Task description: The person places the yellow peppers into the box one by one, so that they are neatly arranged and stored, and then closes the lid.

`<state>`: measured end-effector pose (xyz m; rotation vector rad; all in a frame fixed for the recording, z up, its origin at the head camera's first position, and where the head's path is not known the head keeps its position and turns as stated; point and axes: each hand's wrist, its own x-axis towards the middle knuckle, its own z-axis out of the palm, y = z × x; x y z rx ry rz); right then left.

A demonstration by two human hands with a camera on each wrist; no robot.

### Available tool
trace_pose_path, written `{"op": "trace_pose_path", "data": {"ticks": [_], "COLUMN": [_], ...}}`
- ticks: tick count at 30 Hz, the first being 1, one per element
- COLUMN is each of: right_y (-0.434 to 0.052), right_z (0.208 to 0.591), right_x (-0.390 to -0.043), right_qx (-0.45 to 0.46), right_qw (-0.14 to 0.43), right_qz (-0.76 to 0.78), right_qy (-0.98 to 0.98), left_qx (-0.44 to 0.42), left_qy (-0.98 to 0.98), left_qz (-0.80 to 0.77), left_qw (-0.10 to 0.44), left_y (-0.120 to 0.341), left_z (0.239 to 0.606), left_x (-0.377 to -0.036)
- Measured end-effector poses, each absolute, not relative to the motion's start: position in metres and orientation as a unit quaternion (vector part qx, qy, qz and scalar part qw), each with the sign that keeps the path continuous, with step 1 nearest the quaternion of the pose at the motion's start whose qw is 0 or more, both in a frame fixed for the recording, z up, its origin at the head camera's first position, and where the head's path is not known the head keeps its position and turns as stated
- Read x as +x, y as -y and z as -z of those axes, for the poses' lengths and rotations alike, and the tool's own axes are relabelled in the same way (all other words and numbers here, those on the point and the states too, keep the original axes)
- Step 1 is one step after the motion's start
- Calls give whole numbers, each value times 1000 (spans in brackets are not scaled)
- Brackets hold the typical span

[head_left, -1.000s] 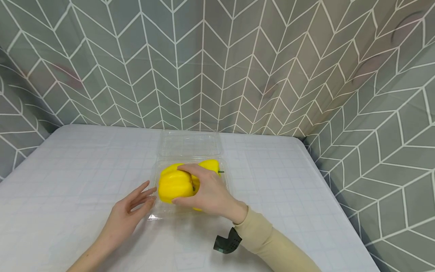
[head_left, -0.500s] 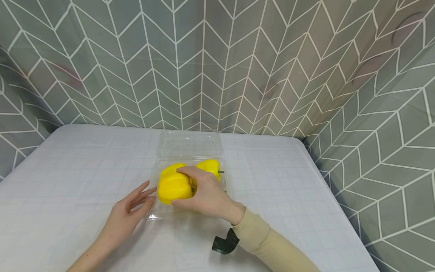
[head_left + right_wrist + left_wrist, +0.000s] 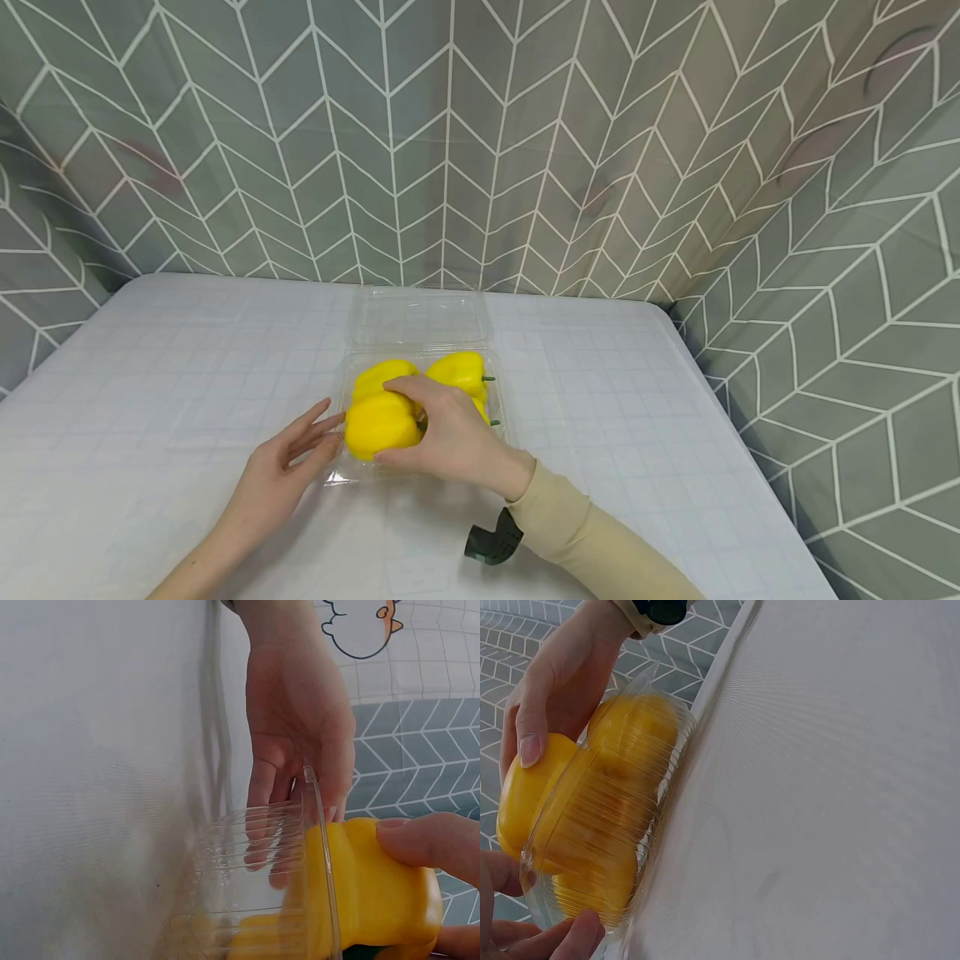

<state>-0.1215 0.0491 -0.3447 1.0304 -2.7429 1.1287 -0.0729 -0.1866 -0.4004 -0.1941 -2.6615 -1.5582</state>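
Observation:
My right hand (image 3: 457,425) grips a yellow bell pepper (image 3: 381,425) between thumb and fingers, above the front left of a clear plastic clamshell box (image 3: 416,354). In the left wrist view this bell pepper (image 3: 529,814) sits partly above the rim, tilted over the others. Behind it lies another yellow pepper (image 3: 384,375). A third pepper (image 3: 459,372) is at the back right, green stem pointing right. One more is mostly hidden by my right hand, its stem showing. My left hand (image 3: 288,454) rests against the box's left side, its fingers (image 3: 259,787) nearly straight.
The box's lid lies folded back toward the far table edge. A white cloth (image 3: 187,358) with a faint grid covers the table. Patterned grey curtains (image 3: 420,142) hang behind and at both sides. A black device (image 3: 495,537) sits at my right wrist.
My right hand has moved slightly toward me and left, lowering the held pepper toward the box's front left. More of the other peppers now shows. The left hand has stayed still.

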Motion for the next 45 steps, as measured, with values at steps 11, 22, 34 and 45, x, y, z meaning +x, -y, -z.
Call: {"op": "trace_pose_path", "data": {"ticks": [11, 22, 34, 45], "right_y": [-47, -43, -44, -44], "right_z": [346, 350, 353, 350], "right_x": [-119, -117, -116, -114], "right_qx": [349, 380, 388, 365], "right_qw": [4, 37, 48, 23], "right_qz": [-334, -287, -255, -224], "right_qy": [876, 878, 884, 903], "left_qx": [-61, -73, -76, -73], "left_qy": [857, 853, 861, 862], "left_qz": [512, 515, 502, 501], "left_qw": [17, 26, 32, 31], "left_y": [187, 187, 187, 186], "left_z": [400, 402, 401, 401], "left_x": [-73, -72, -72, -71]}}
